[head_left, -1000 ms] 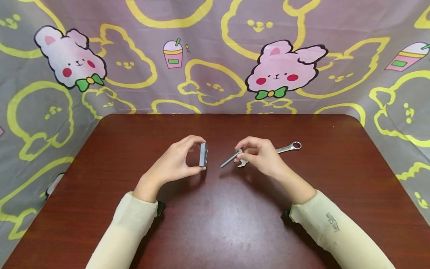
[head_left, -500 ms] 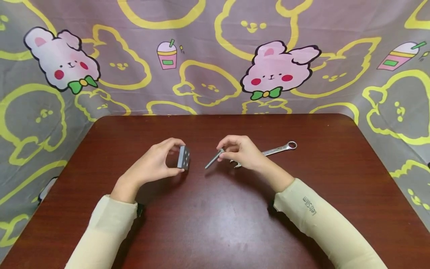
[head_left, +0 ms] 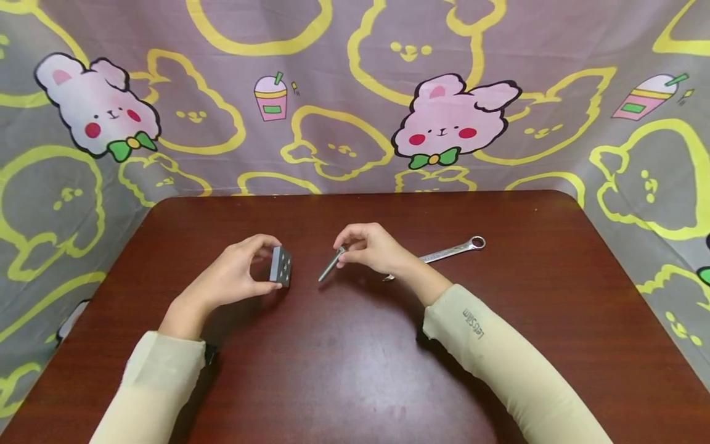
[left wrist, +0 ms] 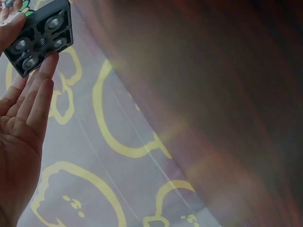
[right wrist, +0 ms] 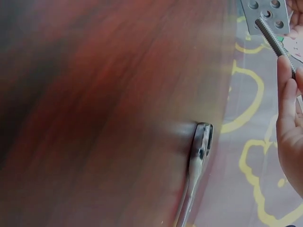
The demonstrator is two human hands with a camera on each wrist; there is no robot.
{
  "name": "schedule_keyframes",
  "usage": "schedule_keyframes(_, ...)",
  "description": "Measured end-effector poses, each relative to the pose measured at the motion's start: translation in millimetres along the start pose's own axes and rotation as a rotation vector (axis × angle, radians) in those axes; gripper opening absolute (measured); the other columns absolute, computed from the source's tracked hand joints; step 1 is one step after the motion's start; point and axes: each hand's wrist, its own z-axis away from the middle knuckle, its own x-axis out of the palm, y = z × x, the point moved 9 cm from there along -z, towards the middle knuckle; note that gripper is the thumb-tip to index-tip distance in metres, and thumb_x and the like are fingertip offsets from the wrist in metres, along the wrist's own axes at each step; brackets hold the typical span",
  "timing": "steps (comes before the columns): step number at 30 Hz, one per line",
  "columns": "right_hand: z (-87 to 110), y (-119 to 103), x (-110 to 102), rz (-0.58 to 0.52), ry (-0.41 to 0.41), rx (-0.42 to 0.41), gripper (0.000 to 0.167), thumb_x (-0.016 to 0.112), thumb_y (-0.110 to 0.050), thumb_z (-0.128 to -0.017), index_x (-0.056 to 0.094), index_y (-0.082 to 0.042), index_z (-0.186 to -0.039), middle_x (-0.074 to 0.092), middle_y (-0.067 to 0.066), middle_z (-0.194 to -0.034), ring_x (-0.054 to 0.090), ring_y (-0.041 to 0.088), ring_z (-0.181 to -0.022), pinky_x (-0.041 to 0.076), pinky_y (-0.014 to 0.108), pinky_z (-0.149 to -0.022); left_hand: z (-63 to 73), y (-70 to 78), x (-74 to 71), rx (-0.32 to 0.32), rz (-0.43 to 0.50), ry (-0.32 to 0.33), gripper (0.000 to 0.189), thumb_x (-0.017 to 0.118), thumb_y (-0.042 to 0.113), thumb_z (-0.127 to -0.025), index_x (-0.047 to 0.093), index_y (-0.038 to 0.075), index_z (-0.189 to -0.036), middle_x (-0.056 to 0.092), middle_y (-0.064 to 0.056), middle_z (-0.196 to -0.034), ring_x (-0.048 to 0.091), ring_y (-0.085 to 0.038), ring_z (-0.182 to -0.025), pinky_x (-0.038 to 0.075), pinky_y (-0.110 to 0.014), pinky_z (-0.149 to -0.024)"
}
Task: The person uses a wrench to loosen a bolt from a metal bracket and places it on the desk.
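Observation:
My left hand (head_left: 222, 280) grips a small dark grey square block (head_left: 280, 267) between thumb and fingertips, above the table. In the left wrist view the block's dark underside face (left wrist: 49, 35) shows recesses and a threaded hole in the middle. Its holed face is turned toward my right hand (head_left: 374, 250), which pinches a threaded steel bolt (head_left: 330, 266) near its head. The bolt points down and left, its free end a short gap from the block. In the right wrist view the bolt (right wrist: 269, 34) overlaps the block's holed plate (right wrist: 260, 12).
Behind my right hand a silver combination wrench (head_left: 455, 250) lies on the brown table (head_left: 355, 357); my wrist hides part of it. A patterned cloth (head_left: 344, 80) with rabbits and yellow outlines hangs behind and beside the table.
Both hands have shifted left in the head view, still holding the block and the bolt. The block's holed face shows more, and the bolt has tilted somewhat steeper.

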Motion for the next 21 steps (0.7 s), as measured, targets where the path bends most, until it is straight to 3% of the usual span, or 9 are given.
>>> schedule_keyframes(16,-19.9,18,13,0.003,-0.051,0.059,0.026,0.068,0.017,-0.080,0.060,0.020,-0.104,0.070,0.022,-0.089,0.070,0.007,-0.068,0.061,0.040,-0.078,-2.0,-15.3,4.5,-0.036,0.103,-0.062,0.066,0.088,0.011,-0.070,0.052,0.007,-0.125,0.065,-0.013,-0.120,0.070,-0.030,-0.107,0.058,-0.045,-0.091)
schedule_keyframes(21,-21.8,23,13,0.024,-0.056,0.086,0.026,0.069,0.016,-0.079,0.061,0.018,-0.104,0.070,0.022,-0.091,0.069,0.007,-0.067,0.060,0.033,-0.076,-3.4,-21.1,10.2,-0.052,0.129,-0.081,0.066,0.088,0.011,-0.070,0.052,0.007,-0.126,0.064,-0.013,-0.122,0.070,-0.032,-0.108,0.057,-0.044,-0.092)
